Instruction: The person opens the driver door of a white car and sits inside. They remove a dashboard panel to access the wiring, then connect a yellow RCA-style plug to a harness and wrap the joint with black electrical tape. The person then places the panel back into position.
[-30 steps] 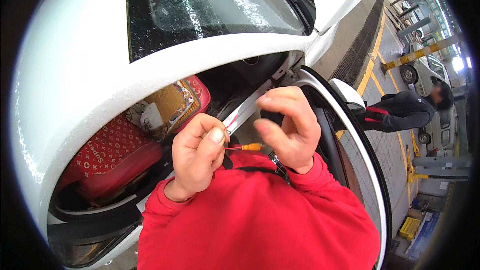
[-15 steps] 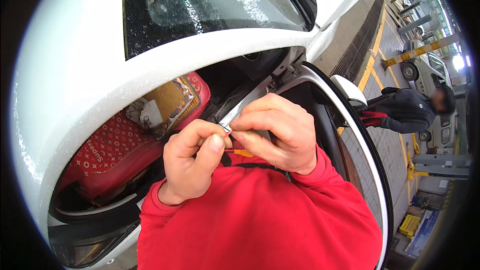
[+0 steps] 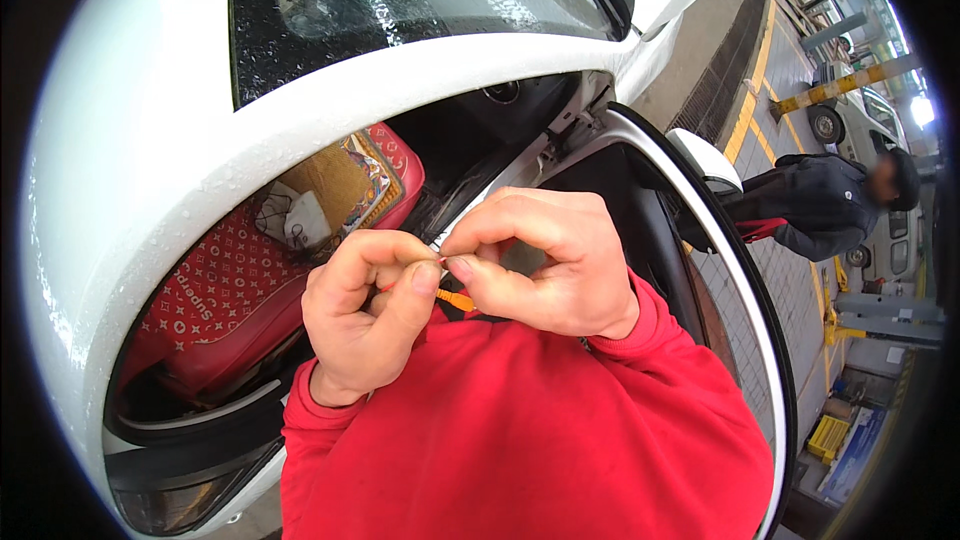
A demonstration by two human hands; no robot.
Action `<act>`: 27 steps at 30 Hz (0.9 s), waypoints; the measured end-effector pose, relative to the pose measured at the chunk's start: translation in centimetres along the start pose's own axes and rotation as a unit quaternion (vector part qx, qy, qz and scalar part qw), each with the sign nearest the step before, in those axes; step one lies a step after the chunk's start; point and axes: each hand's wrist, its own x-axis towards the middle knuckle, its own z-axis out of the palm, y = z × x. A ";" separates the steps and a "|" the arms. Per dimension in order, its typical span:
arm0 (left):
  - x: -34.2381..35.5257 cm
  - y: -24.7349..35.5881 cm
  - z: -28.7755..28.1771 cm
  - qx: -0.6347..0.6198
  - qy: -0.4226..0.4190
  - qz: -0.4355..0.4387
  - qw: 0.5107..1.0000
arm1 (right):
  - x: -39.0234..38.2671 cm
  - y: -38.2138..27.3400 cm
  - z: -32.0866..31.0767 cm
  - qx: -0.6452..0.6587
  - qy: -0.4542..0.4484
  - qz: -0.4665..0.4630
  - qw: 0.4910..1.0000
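My left hand (image 3: pixel 365 315) and my right hand (image 3: pixel 550 265) meet fingertip to fingertip in front of my red sleeves. Each is closed in a pinch on a thin red wire (image 3: pixel 442 260), of which only a bit shows between the fingers. An orange plug-like connector (image 3: pixel 457 300) hangs just below the fingertips, apart from my right thumb. How it joins the wire is hidden behind my left hand.
Beyond my hands is a white car (image 3: pixel 300 85), wet with drops, its door (image 3: pixel 745 260) open on my right. Inside are a red patterned seat (image 3: pixel 215 300) and a white crumpled item (image 3: pixel 305 225). A person in dark clothes (image 3: pixel 815 200) stands past the door.
The dark looped strand and pale piece seen at my fingertips no longer show there. My fingertips have drawn together on the red wire, and the orange connector sits slightly further left.
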 end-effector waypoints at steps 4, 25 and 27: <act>-0.2 -0.1 0.0 0.051 0.007 0.023 0.998 | -0.2 0.0 0.5 -0.019 0.014 0.000 1.000; -2.4 0.4 0.3 -0.087 0.067 -0.077 0.991 | -2.9 0.6 1.6 0.183 0.034 0.168 0.968; -2.6 0.6 0.2 -0.125 0.070 -0.091 0.985 | -2.9 0.9 1.6 0.191 0.027 0.183 0.964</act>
